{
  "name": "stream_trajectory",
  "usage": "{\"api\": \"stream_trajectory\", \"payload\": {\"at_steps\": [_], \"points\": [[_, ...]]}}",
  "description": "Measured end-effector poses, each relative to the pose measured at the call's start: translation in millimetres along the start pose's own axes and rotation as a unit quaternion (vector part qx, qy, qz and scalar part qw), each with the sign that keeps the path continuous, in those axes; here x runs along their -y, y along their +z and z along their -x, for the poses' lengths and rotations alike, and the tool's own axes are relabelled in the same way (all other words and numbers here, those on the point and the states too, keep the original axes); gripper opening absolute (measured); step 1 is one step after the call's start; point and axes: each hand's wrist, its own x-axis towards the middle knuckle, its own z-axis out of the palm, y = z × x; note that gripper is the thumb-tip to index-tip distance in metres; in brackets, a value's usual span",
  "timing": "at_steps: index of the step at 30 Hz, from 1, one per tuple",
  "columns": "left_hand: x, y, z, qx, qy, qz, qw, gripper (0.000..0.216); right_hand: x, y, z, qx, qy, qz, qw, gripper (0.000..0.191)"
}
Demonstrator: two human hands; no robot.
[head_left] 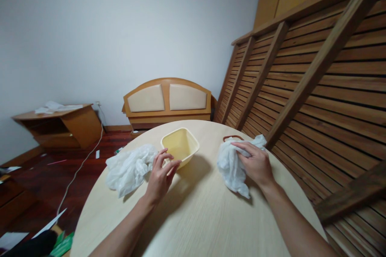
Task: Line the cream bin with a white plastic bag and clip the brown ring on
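Note:
My left hand [161,174] rests on the round pale table [196,217], fingers loosely curled beside the near wall of a cream square plastic bowl [180,146]; nothing shows in its grip. A crumpled clear plastic bag [128,168] lies just left of that hand. My right hand [255,162] presses on and grips a crumpled white cloth [232,166] on the table's right side. A thin brown ring-shaped rim [232,137] pokes out from behind the cloth.
A slatted wooden bed frame [316,88] leans close along the table's right edge. A padded headboard [167,102] stands against the back wall. A low wooden cabinet [57,126] sits at left, with a white cable [80,168] across the dark floor.

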Motion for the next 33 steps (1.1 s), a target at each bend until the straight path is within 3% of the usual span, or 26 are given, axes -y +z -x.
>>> {"api": "stream_trajectory", "payload": {"at_steps": [7,12,18,24,28,33], "points": [[14,7,0,-0.02,-0.026,0.012,0.999,0.02,10,3,0,0.043,-0.017,-0.015,0.999,0.023],[25,16,4,0.015,-0.047,-0.001,0.999,0.032,6,8,1,0.108,0.007,-0.004,0.994,0.022],[38,25,6,0.076,-0.079,-0.049,0.993,0.062,0,11,2,0.189,0.034,0.011,0.981,0.023],[42,28,4,0.102,-0.078,-0.071,0.989,0.077,-4,17,8,0.225,0.035,0.04,0.973,0.025],[27,25,9,0.076,-0.072,-0.097,0.99,0.058,-9,20,11,0.229,0.026,0.043,0.972,0.025],[3,27,23,0.164,-0.065,-0.079,0.981,0.032,-13,21,14,0.24,0.032,0.05,0.969,0.029]]}}
